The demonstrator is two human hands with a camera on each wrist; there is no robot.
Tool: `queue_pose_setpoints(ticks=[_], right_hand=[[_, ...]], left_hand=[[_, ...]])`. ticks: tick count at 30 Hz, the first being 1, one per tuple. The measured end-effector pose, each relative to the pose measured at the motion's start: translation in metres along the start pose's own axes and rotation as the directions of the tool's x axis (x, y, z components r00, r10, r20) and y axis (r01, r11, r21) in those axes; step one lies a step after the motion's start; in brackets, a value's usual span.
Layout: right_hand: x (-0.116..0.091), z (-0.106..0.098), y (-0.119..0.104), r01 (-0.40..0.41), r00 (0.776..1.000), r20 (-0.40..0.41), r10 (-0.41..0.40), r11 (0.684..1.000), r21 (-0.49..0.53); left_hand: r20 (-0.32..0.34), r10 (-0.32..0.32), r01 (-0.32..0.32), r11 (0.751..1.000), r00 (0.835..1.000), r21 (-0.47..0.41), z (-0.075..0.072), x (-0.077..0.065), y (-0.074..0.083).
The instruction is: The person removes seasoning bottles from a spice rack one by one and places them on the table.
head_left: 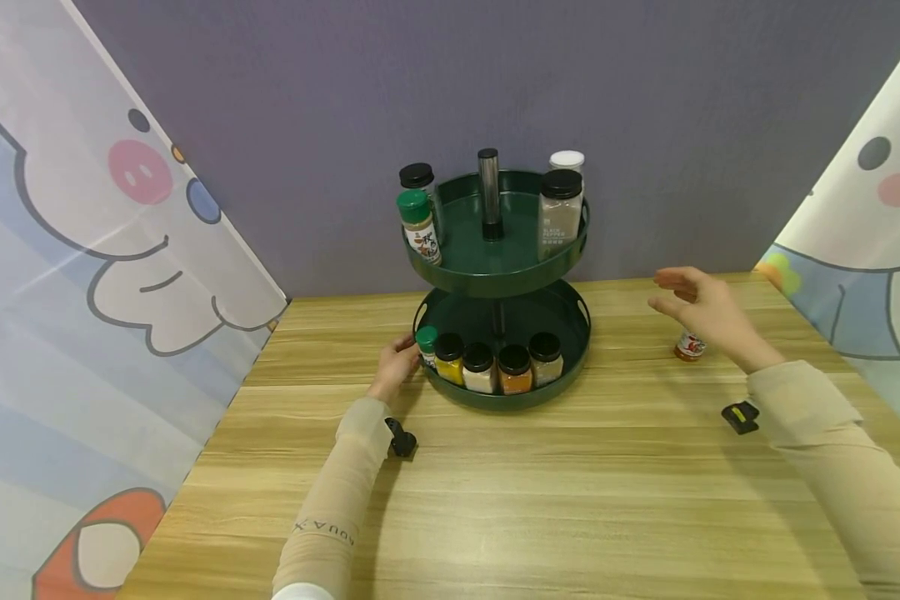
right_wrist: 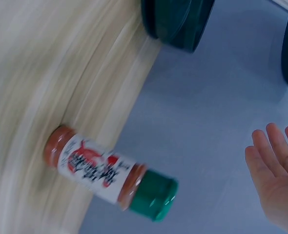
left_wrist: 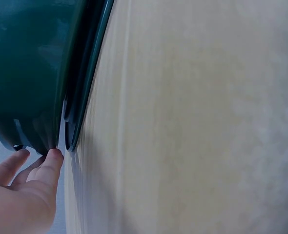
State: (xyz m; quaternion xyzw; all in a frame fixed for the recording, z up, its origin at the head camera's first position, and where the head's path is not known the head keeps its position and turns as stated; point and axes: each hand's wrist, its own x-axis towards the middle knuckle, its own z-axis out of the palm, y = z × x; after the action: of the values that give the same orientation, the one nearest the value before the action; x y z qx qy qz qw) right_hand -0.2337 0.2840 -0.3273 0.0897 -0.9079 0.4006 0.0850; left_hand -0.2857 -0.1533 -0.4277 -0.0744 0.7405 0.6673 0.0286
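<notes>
Two hands flank the two-tier green rack (head_left: pixel 493 286): the left hand (head_left: pixel 396 365) touches the left side of its lower tray (head_left: pixel 499 402) with extended fingers, while the right hand (head_left: pixel 703 310) holds its thumb spread from its fingers. Near the right hand, a green-capped bottle (right_wrist: pixel 96 168) stands upright on the wooden table (head_left: pixel 510 508).

The head view looks forward and down over the table (head_left: pixel 540 500). Both close, sideways-tilted wrist views share the green rack (head_left: pixel 487 285) with it.
</notes>
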Motion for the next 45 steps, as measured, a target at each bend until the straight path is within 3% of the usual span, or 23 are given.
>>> queue_pose_setpoints(ticks=[11, 14, 21, 28, 38, 45], right_hand=[[-0.002, 0.022, -0.025, 0.078, 0.993, 0.086, -0.082, 0.996, 0.04], [0.0, 0.03, -0.027, 0.097, 0.99, 0.092, -0.102, 0.994, 0.059], [0.004, 0.045, -0.031, 0.142, 0.979, 0.131, -0.153, 0.985, 0.094], [0.005, 0.057, -0.036, 0.103, 0.97, 0.211, -0.124, 0.989, 0.11], [0.007, 0.079, -0.035, 0.146, 0.947, 0.272, -0.174, 0.982, 0.119], [0.006, 0.088, -0.035, 0.125, 0.929, 0.332, -0.164, 0.983, 0.136]], left_hand=[[-0.012, 0.01, -0.01, 1.0, 1.0, 0.014, 0.001, -0.001, 0.0], [-0.003, 0.009, -0.009, 1.0, 1.0, 0.015, 0.001, -0.006, 0.007], [-0.014, 0.0, 0.0, 1.0, 1.0, 0.017, 0.001, -0.001, 0.0], [-0.016, -0.006, 0.006, 1.0, 1.0, 0.012, 0.0, 0.0, -0.001], [-0.013, 0.003, -0.003, 1.0, 1.0, 0.022, 0.0, 0.0, -0.001], [-0.011, 0.005, -0.005, 1.0, 1.0, 0.009, 0.0, 0.001, -0.001]])
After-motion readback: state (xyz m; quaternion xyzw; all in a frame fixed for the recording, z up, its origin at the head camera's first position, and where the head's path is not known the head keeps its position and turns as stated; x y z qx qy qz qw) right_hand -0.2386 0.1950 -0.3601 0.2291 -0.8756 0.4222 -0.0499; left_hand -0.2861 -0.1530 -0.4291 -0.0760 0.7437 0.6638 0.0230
